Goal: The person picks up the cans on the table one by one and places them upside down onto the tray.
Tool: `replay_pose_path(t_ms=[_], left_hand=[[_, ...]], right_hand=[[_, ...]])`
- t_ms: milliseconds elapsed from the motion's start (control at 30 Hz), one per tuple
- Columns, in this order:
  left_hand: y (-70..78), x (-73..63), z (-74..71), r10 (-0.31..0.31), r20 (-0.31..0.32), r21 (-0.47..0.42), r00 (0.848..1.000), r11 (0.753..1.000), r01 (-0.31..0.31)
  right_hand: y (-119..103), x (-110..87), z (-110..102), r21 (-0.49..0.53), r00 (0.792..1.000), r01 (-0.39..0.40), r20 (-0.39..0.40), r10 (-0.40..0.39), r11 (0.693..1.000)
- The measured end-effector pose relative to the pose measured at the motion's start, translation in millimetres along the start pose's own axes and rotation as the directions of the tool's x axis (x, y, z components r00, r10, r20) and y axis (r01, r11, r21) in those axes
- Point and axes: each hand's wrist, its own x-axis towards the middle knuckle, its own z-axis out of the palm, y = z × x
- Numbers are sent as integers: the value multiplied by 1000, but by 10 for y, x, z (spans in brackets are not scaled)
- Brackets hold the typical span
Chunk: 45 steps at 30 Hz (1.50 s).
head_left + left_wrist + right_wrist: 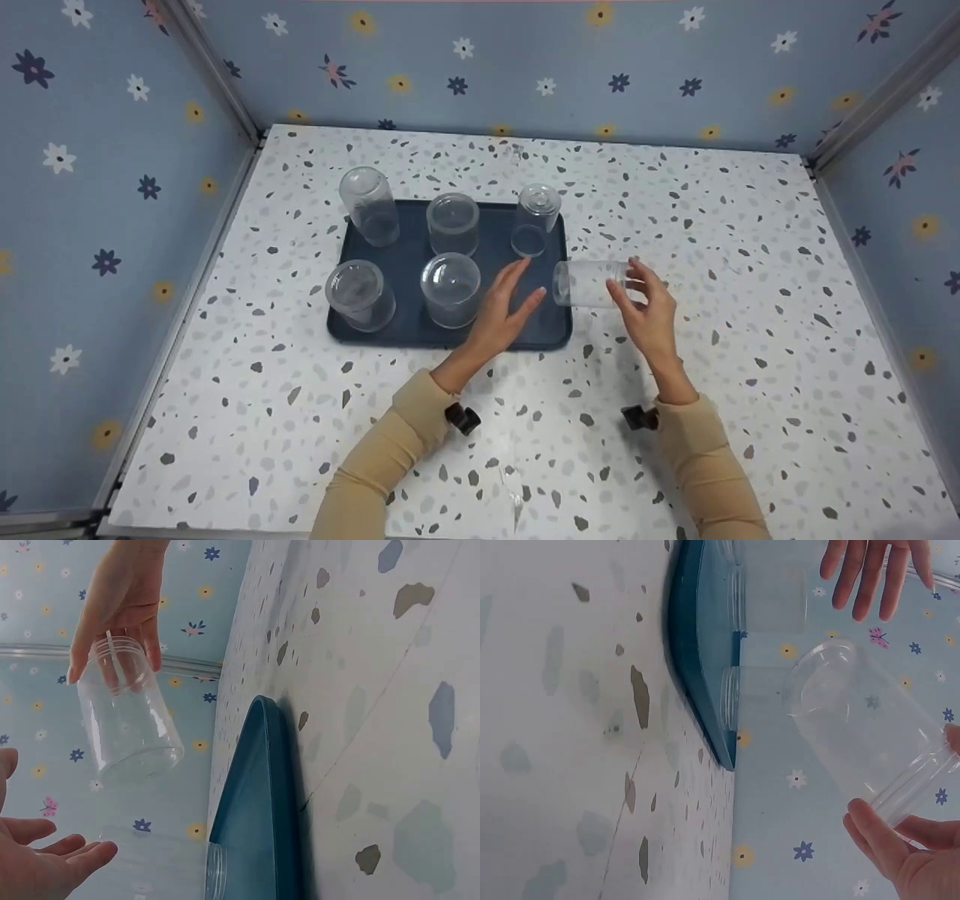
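Observation:
My right hand (pixel 651 311) grips a clear plastic jar (pixel 589 283) by its threaded mouth end. In the head view the jar lies sideways in the air, its base pointing left over the right edge of the blue tray (pixel 525 339). The right wrist view shows the thumb and fingers around the threaded neck of the jar (pixel 847 712). My left hand (pixel 501 311) is over the tray's front right part, fingers spread and holding nothing, just left of the jar's base. Several clear jars stand mouth-down on the tray, including a front middle jar (pixel 450 289) beside my left hand.
A tall jar (pixel 370 206) stands at the tray's back left, and a narrow one (pixel 536 219) at its back right. A white speckled table (pixel 720 247) lies under the tray. Flowered panels (pixel 510 67) enclose its back and sides.

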Motion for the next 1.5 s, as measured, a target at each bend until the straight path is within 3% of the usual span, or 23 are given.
replay_pose_path(t_ms=[200, 333, 467, 667, 767, 967, 1033, 1100, 1200, 1267, 1400, 1500], left_hand=[[-20, -19, 46, -8, 18, -13, 1000, 1000, 8], [-33, -40, 62, -10, 32, -92, 999, 996, 13], [-31, -61, 77, -28, 43, -160, 999, 987, 35], [-25, -86, 107, -68, 29, -197, 997, 978, 73], [42, -88, 97, -52, 2, -264, 999, 963, 50], [290, -88, 24, -56, -54, -313, 997, 949, 37], [314, -87, 19, -61, -60, -307, 996, 951, 40], [331, -88, 14, -65, -67, -295, 996, 955, 42], [338, -87, 13, -59, -83, -280, 995, 959, 33], [342, -87, 10, -54, -93, -269, 994, 963, 27], [370, -76, 1, -33, -125, -224, 992, 975, 5], [256, -55, 36, -11, -151, -157, 989, 987, -13]], right_hand=[[-96, -58, 64, 78, 997, -63, 39, 60, 995], [-130, -84, 113, 177, 995, -85, 63, 75, 981], [-202, -100, 146, 266, 984, -164, 112, 138, 950], [-248, -118, 195, 386, 951, -297, 198, 236, 874], [-198, -146, 226, 470, 950, -303, 224, 220, 829], [439, -116, 332, 543, 946, -310, 255, 198, 780], [595, -102, 377, 523, 946, -310, 250, 204, 794], [505, -106, 371, 541, 943, -320, 261, 206, 778], [488, -124, 390, 494, 937, -336, 259, 234, 802], [451, -130, 385, 489, 929, -357, 276, 248, 796], [639, -121, 436, 482, 925, -358, 297, 235, 800], [321, -136, 404, 459, 924, -357, 300, 237, 813]])
